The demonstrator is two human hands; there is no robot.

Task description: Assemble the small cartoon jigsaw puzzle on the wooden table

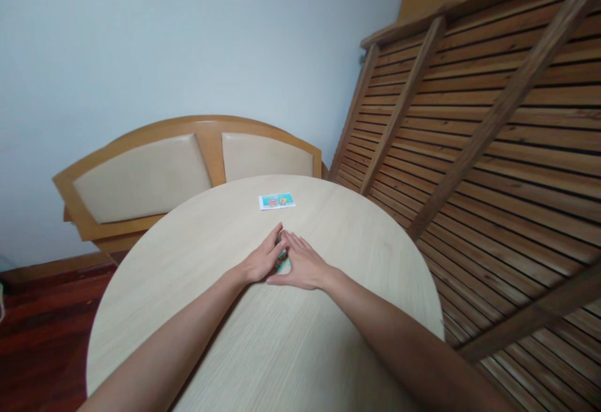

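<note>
Both of my hands rest together near the middle of a round pale wooden table [225, 337]. My left hand [261, 260] and my right hand [302, 265] lie flat with fingers stretched out, their fingertips meeting. Between them a small pile of colourful pieces [282, 257] shows through the gap, mostly covered by the hands; I cannot make out what the pieces are. A small printed card [277, 201] with cartoon pictures lies flat farther out on the table, apart from my hands.
A wooden headboard with two beige padded panels [188, 168] leans against the pale wall behind the table. A slatted wooden bed frame [493, 149] stands tilted at the right. Dark red wooden floor [42, 330] shows at the left.
</note>
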